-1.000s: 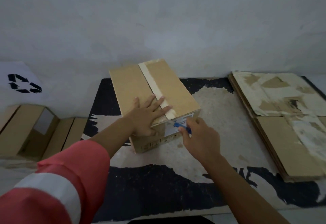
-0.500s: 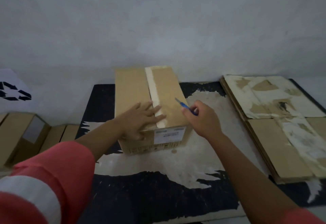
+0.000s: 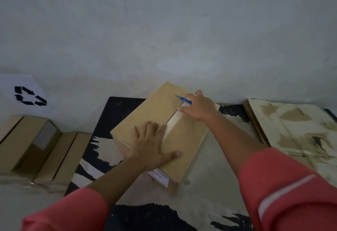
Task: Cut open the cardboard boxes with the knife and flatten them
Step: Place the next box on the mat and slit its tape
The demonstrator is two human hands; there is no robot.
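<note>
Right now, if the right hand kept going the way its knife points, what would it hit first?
Likely the wall behind the cardboard box. The right hand and knife point past the box's far end, though depth is unclear; the blade might skim the top.

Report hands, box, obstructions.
Left hand flat on box, covering near end of taped seam. Right hand grips knife at far end. Left hand likely in blade's path.

One taped brown cardboard box; one blue-handled knife; two hands; one stack of flattened cardboard; two more brown boxes; one recycling-symbol sign.
</note>
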